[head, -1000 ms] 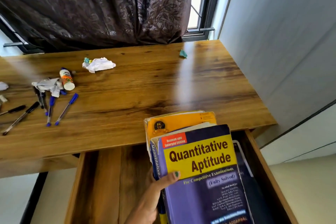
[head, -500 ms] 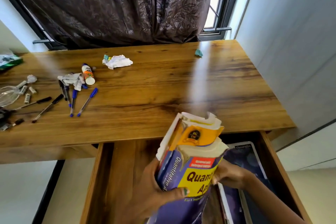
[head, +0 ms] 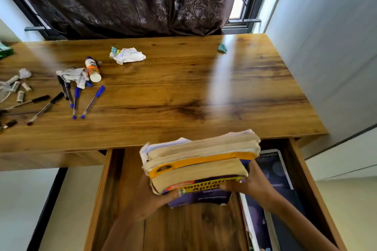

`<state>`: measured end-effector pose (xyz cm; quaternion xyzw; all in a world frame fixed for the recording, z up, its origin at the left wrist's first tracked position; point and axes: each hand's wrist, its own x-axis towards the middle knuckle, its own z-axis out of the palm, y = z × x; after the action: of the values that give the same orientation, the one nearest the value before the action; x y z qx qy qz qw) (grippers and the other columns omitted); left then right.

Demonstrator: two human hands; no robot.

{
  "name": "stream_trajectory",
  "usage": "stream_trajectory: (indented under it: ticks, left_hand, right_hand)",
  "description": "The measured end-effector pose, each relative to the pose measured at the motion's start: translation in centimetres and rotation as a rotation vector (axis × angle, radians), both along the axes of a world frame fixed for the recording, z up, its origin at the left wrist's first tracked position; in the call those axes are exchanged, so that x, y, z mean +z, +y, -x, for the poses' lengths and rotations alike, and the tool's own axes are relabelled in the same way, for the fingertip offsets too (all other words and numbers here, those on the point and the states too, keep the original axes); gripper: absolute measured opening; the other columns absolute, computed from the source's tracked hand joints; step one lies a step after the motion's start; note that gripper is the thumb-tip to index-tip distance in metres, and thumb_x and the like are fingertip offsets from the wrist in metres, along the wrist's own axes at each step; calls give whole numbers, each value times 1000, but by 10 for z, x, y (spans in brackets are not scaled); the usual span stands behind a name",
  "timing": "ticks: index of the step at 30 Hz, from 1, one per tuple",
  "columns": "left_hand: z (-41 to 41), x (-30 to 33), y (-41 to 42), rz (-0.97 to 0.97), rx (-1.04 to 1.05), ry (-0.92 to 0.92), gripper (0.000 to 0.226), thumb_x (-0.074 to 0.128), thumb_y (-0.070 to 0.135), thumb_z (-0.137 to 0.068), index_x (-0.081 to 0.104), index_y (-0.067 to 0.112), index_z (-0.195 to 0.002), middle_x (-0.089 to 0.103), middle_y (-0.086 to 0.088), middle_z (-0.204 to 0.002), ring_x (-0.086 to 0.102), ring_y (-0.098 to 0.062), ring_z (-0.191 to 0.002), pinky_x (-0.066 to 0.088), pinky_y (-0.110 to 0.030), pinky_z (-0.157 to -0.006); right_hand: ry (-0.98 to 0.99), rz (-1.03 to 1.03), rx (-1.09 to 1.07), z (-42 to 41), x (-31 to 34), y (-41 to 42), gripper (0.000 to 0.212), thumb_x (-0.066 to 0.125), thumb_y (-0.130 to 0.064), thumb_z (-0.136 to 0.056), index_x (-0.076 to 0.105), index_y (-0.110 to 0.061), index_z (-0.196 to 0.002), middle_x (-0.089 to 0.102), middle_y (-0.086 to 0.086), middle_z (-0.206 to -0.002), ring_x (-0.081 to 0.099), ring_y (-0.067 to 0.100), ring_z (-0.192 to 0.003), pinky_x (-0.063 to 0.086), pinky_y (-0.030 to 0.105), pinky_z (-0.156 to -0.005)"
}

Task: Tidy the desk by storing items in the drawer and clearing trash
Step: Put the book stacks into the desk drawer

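- Both hands are gripping the books (head: 201, 166), left hand (head: 152, 199) and right hand (head: 252, 186) at either end.
- Books are hovering over the drawer (head: 106, 185), long axis crosswise, notebook (head: 274, 171) lying just right.

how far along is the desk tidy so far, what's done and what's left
Done: the drawer is open and a dark notebook already lies at its right side. In hand: the left hand and right hand hold a stack of books over the drawer. Left: pens, a glue stick and crumpled paper remain on the desk.
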<state>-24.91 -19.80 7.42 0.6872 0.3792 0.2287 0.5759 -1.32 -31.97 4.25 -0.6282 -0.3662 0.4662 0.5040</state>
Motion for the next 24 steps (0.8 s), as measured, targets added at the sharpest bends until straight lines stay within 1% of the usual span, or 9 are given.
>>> stream_trajectory:
  ticks: [2,6,8,10,12,14,17,20,24]
  left_hand:
    - [5,-1,2,24,-39,-1,63,76,75,-40,59,61,-99,62,40,-97,58,16,-96,46,-2,-76]
    - [21,-23,5,60,-79,13,89,82,66,-45,53,20,-116,64,25,-113,61,2,-106,52,-19,-88]
    - [21,-31,1,69,-87,55,79,82,64,-47,57,34,-116,64,23,-113,61,0,-107,52,-21,-90]
    - [16,-32,-9,73,-81,69,64,78,70,-45,56,63,-105,63,36,-104,59,11,-101,50,-10,-82]
    - [14,-43,-13,153,-1,53,63,75,77,-36,57,67,-96,61,42,-95,58,18,-94,48,-5,-76]
    - [14,-57,-14,185,70,48,74,80,70,-39,60,44,-106,67,30,-97,61,13,-92,52,-12,-78]
    - [12,-59,-13,229,111,48,71,87,35,-53,56,10,-113,73,6,-90,67,3,-84,55,-16,-70]
    - [10,-57,-15,323,98,71,56,79,24,-65,56,4,-113,75,8,-84,71,-6,-78,53,-15,-59]
    - [18,-82,-35,349,224,157,64,75,44,-71,58,-5,-109,68,-14,-82,67,-24,-76,55,-25,-59]
  right_hand:
    - [-28,-6,39,6,-7,-2,77,87,-21,-61,47,-7,-126,65,9,-117,61,26,-112,51,45,-92]
    - [-54,21,93,7,-15,-7,66,84,-18,-67,51,-4,-122,66,6,-114,62,22,-109,52,41,-92]
    - [-89,30,105,10,-17,-8,55,81,-20,-67,58,-10,-116,68,1,-111,64,17,-106,53,30,-87]
    - [-132,28,90,15,-19,-8,51,81,-27,-66,61,-16,-112,69,-4,-109,65,13,-103,52,24,-84]
    - [-164,38,46,16,-23,-9,57,82,-43,-62,62,-19,-110,70,-7,-106,65,11,-101,53,26,-83]
    - [-219,55,11,18,-25,-12,59,81,-50,-60,62,-24,-109,70,-13,-103,65,5,-98,54,23,-81]
    - [-282,109,-50,25,-25,-19,55,81,-41,-62,59,-26,-110,69,-22,-101,64,-3,-94,53,15,-75]
    - [-232,174,-83,33,-21,-26,56,81,-45,-62,54,-31,-108,68,-25,-100,64,-6,-91,49,11,-69]
    - [-74,319,-92,49,-36,-47,70,72,-68,-53,52,-34,-111,69,-22,-100,65,-3,-92,49,19,-78]
